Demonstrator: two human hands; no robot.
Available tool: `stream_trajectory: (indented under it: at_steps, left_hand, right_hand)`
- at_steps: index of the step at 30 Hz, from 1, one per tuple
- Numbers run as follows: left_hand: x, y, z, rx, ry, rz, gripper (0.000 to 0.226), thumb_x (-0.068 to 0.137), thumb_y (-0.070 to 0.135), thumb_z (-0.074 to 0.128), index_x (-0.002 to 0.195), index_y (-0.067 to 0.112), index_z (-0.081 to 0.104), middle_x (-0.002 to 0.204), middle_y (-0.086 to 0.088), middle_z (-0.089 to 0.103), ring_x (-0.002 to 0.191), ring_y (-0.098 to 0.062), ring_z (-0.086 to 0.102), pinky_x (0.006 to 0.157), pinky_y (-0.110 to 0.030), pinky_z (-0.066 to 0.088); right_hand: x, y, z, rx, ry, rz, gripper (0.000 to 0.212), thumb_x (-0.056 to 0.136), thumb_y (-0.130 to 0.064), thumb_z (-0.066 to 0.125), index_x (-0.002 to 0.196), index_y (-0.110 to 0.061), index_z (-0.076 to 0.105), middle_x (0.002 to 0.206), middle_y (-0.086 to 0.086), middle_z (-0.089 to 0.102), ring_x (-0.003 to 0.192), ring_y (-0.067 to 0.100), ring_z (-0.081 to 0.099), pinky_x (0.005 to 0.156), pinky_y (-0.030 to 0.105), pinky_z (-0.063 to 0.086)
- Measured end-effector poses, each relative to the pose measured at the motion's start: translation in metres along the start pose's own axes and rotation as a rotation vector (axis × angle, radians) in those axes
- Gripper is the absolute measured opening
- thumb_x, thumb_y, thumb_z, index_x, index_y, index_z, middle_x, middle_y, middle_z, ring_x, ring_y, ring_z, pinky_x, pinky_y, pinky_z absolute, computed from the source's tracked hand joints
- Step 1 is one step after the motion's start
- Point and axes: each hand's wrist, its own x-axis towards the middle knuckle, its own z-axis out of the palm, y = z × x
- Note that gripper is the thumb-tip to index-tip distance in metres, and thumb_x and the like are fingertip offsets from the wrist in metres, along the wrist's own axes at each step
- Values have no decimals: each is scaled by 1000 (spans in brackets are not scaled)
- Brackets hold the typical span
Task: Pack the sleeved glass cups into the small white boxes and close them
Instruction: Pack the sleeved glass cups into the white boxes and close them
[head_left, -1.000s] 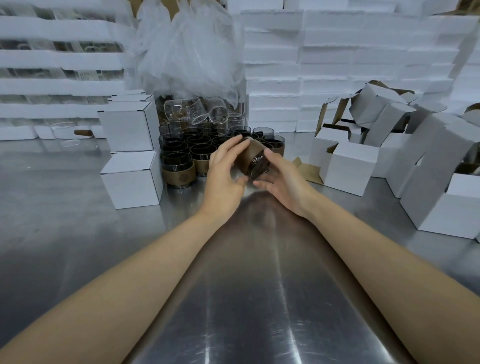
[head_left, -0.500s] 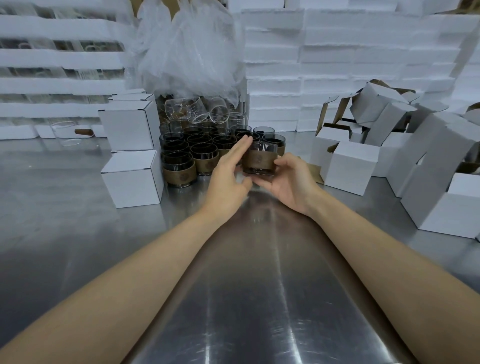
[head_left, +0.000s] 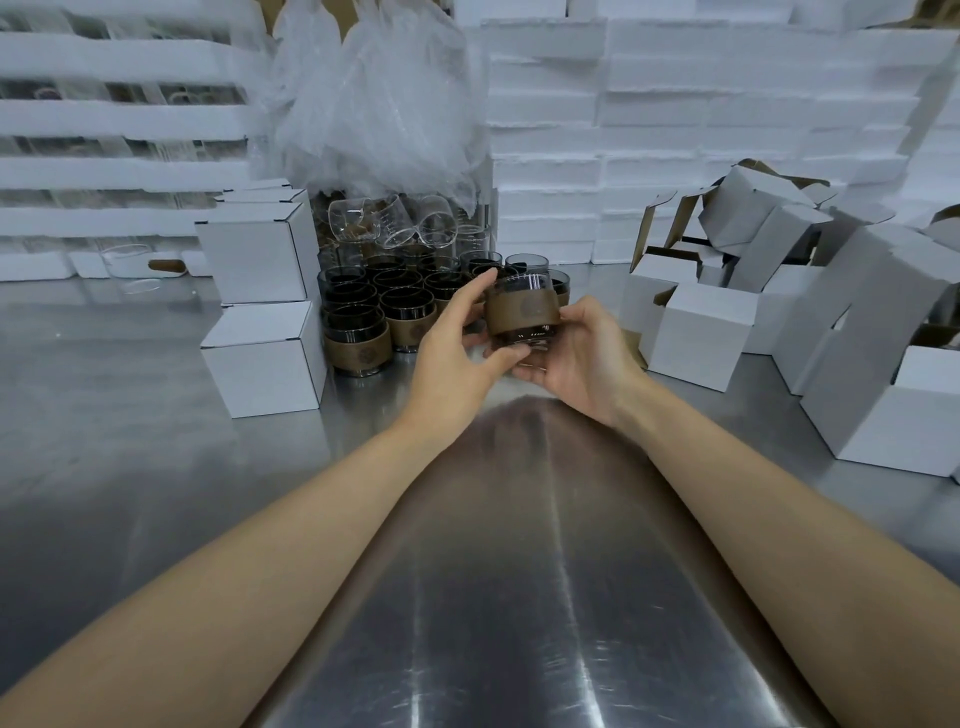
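Note:
I hold one glass cup with a brown sleeve (head_left: 523, 313) upright above the steel table, between both hands. My left hand (head_left: 457, 348) grips its left side with fingers on the rim and thumb under the base. My right hand (head_left: 576, 356) cups it from below and from the right. Behind it stands a cluster of several more sleeved cups (head_left: 379, 306). Closed small white boxes (head_left: 262, 358) are stacked at the left. Open small white boxes (head_left: 698, 332) lie in a heap at the right.
Bare clear glasses (head_left: 395, 223) lie on top of the cluster under a bundle of plastic bags (head_left: 374, 104). White foam trays (head_left: 701, 130) wall the back of the steel table (head_left: 519, 571). A glass mug (head_left: 130, 265) stands at the far left.
The cup was lying tilted on its side in my hands a second ago; it is now upright and has come a little nearer to me. Both hands shifted slightly right.

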Motion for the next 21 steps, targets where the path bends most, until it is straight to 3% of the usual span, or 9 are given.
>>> stream_trajectory:
  at_steps: [2, 5, 7, 11, 14, 16, 19, 21]
  left_hand:
    - [2, -1, -1, -21, 53, -22, 73, 75, -8, 75, 138, 16, 45, 131, 1, 55, 123, -13, 52, 101, -28, 47]
    - [3, -1, -2, -31, 99, -38, 72, 73, -7, 77, 134, 15, 49, 133, -4, 54, 119, -13, 54, 100, -31, 49]
    - [3, -3, -3, -30, 99, -40, 70, 73, -3, 79, 132, 20, 50, 132, -1, 53, 118, -10, 53, 99, -31, 50]
    - [4, -5, -3, -35, 104, -35, 68, 73, -3, 79, 127, 25, 49, 131, 0, 53, 116, -5, 53, 99, -33, 50]
    - [5, -7, -3, -58, 111, -52, 68, 72, -5, 78, 128, 19, 49, 121, 8, 54, 101, 12, 56, 96, -27, 51]
    - [5, -8, -3, -59, 118, -55, 67, 72, -7, 78, 126, 21, 49, 120, 9, 54, 104, 9, 56, 98, -30, 50]
    - [6, -9, -4, -38, 128, -41, 67, 72, -5, 78, 123, 26, 49, 126, 5, 53, 113, -2, 53, 99, -28, 49]
    - [6, -11, -5, -15, 128, -32, 67, 73, -2, 79, 123, 28, 48, 130, 3, 52, 116, -5, 51, 96, -22, 48]
  right_hand:
    - [0, -2, 2, -358, 170, -120, 41, 98, -19, 24, 101, -15, 64, 98, 13, 68, 88, 26, 59, 74, 34, 51]
    - [1, -4, -13, -1253, 443, -488, 34, 95, -16, 36, 108, -17, 67, 111, 7, 65, 103, 23, 56, 91, 37, 44]
    - [-1, -11, -25, -1548, 587, -585, 32, 88, -14, 45, 111, -15, 67, 113, 7, 62, 109, 26, 51, 94, 38, 36]
    - [-1, -25, -42, -1750, 699, -349, 31, 86, -15, 52, 112, -12, 67, 113, 10, 64, 113, 30, 47, 97, 38, 28]
    - [-4, -18, -42, -1945, 643, -140, 22, 85, -15, 48, 84, -17, 70, 77, 5, 60, 102, 27, 48, 112, 46, 7]
    - [-3, -14, -38, -1951, 599, -87, 23, 82, -9, 47, 77, -18, 68, 65, 0, 52, 91, 25, 47, 114, 51, -2]
    - [-1, -20, -37, -1893, 668, -240, 25, 83, -8, 50, 96, -13, 70, 91, 6, 65, 101, 27, 49, 102, 45, 19]
    - [-4, -27, -39, -1860, 793, -323, 30, 79, -2, 51, 103, -11, 68, 110, 9, 62, 111, 29, 43, 89, 42, 24]
